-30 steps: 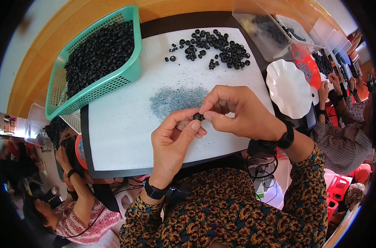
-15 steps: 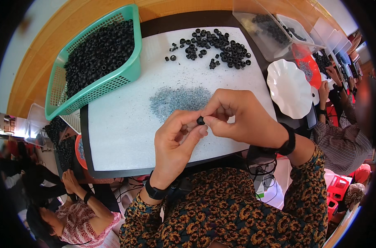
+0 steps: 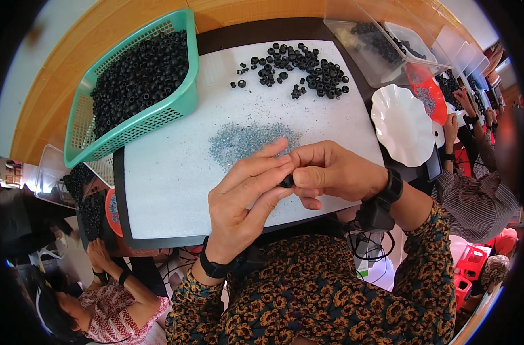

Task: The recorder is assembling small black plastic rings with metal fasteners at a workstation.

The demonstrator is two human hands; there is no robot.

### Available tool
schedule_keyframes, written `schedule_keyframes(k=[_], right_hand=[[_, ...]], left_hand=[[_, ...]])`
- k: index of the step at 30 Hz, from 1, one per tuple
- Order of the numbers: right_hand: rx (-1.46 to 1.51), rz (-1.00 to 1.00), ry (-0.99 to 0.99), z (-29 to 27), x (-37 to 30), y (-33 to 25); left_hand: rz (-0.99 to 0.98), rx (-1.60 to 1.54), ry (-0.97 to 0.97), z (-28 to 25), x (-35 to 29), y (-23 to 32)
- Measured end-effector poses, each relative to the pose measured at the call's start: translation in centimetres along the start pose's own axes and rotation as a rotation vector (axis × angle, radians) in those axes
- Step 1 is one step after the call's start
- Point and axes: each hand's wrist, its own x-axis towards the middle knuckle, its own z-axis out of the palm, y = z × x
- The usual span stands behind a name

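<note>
A small black round part (image 3: 286,181) is pinched between both hands, low over the near half of the white sheet (image 3: 164,201). My left hand (image 3: 242,198) has its thumb against the part, its fingers reaching along the far side. Thumb and forefinger of my right hand (image 3: 334,175) close on the part from the other side, covering much of it. Just beyond the hands spreads a heap of tiny clear bluish beads (image 3: 239,141). Farther back on the sheet lie loose black round parts (image 3: 325,75), several with a visible hole.
A green basket (image 3: 184,95) heaped with black parts stands at the left. On the right are a white scalloped dish (image 3: 400,123) and a clear plastic bin (image 3: 365,63). Co-workers' hands (image 3: 99,253) show at the left and right edges. Cables (image 3: 383,247) hang below the table edge.
The black part and both hands have come slightly nearer and to the right. My left fingers have straightened and now reach over toward the right hand.
</note>
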Motion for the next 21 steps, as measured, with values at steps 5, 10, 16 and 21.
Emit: schedule_keyframes(k=[5,10,16,21], right_hand=[[-0.04,-0.078,0.074,0.4,0.1,1.1],[-0.147,-0.053,0.196,0.0,-0.1,0.2],[0.028,-0.465,0.431,-5.7,-0.7,-6.0],[0.469,-0.83,0.398,-10.3,-3.2,-12.9]], left_hand=[[0.033,0.072,-0.008,0.4,0.2,-0.2],[-0.019,0.107,0.007,0.9,0.2,-0.8],[-0.197,0.06,0.038,1.1,-0.7,-0.1],[-0.306,-0.102,-0.043,0.9,-2.1,-0.4]])
